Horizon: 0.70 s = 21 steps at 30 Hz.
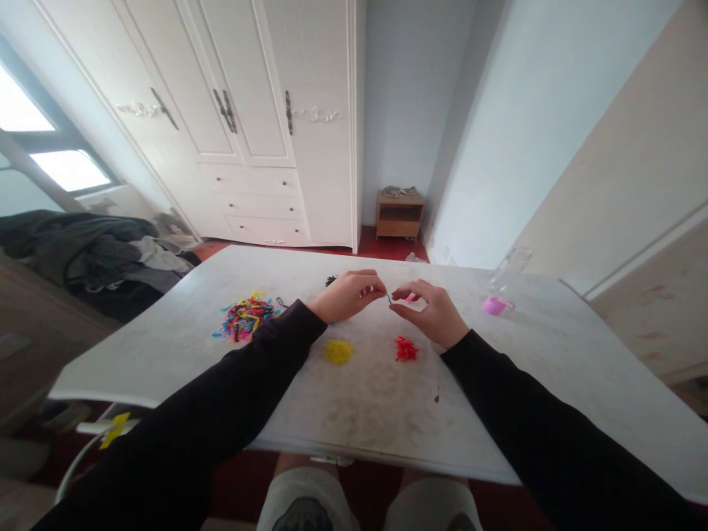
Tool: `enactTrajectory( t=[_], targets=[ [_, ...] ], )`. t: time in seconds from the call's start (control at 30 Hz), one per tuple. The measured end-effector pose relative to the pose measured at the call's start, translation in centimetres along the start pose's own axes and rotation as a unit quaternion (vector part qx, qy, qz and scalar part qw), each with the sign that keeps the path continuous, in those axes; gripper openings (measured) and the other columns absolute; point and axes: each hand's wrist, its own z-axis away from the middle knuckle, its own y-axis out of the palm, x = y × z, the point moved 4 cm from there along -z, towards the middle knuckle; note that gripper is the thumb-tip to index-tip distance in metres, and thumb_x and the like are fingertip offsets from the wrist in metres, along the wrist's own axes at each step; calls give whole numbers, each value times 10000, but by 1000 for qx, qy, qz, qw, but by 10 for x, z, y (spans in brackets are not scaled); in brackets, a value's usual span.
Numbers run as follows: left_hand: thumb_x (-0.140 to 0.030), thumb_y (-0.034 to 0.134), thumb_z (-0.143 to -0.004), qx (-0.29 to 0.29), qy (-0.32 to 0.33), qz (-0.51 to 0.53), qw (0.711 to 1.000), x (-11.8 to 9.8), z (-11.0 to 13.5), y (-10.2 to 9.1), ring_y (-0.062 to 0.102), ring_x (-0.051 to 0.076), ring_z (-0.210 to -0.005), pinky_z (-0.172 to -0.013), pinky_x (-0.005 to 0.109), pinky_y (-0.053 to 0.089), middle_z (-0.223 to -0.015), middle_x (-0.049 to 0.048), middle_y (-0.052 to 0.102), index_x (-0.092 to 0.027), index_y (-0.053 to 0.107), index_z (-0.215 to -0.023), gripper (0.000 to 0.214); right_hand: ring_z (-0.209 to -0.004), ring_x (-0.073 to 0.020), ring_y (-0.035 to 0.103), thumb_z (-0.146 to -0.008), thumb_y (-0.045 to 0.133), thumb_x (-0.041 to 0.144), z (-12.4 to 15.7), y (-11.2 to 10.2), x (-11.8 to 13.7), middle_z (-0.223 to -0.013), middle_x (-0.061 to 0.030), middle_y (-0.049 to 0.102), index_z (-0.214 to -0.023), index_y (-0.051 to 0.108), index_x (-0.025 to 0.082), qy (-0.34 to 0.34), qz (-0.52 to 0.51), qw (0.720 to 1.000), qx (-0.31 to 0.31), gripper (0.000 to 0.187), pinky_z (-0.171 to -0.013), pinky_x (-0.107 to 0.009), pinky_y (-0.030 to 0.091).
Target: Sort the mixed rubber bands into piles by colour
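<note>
My left hand (349,293) and my right hand (431,312) meet above the middle of a white table (166,346), fingertips pinched together on a tiny blue piece (389,299), too small to name. A bit of pink (410,297) shows just behind my right fingers. A mixed pile of small colourful pieces (245,318) lies to the left of my left arm. In front of my hands sit a small yellow pile (338,351) and a small red pile (405,349). A small dark piece (330,280) lies beyond my left hand.
A clear plastic container with a pink lid (501,290) lies on its side at the table's far right. Behind the table stand a white wardrobe (259,110) and a small wooden nightstand (399,214). Dark clothes (82,247) are heaped at the left.
</note>
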Motion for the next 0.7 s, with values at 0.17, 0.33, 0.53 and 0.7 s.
enactTrajectory(
  t=[0.17,0.33,0.53,0.7],
  targets=[
    [-277,624,-949,6,-22,30,999,1,8,2,596,118,-691,-661,244,474,-835,42,679,-179,735,-886,162,-768,-191,667,-838,749,279,2,3,8,-831,-31,749,-872,745,236,-2,15,1000,-4,56,-692,-332,539],
    [-292,625,-949,0,-23,33,999,-3,8,2,599,117,-688,-659,246,480,-844,43,684,-186,735,-897,160,-737,-191,643,-790,795,275,2,1,9,-839,-30,751,-869,755,240,-12,18,1000,-4,95,-679,-337,535],
    [-240,631,-934,-2,-22,41,999,-8,9,0,589,102,-664,-637,230,468,-834,33,676,-176,713,-867,124,-702,-184,620,-866,710,277,2,-2,10,-794,-35,743,-820,759,233,-17,30,999,-22,80,-661,-331,514],
    [-257,613,-947,4,-26,29,999,-6,9,-1,600,107,-675,-648,238,473,-848,36,684,-176,706,-881,140,-709,-185,626,-882,694,301,2,-1,10,-789,-35,735,-814,749,228,-6,31,999,-22,114,-668,-336,515]
  ],
)
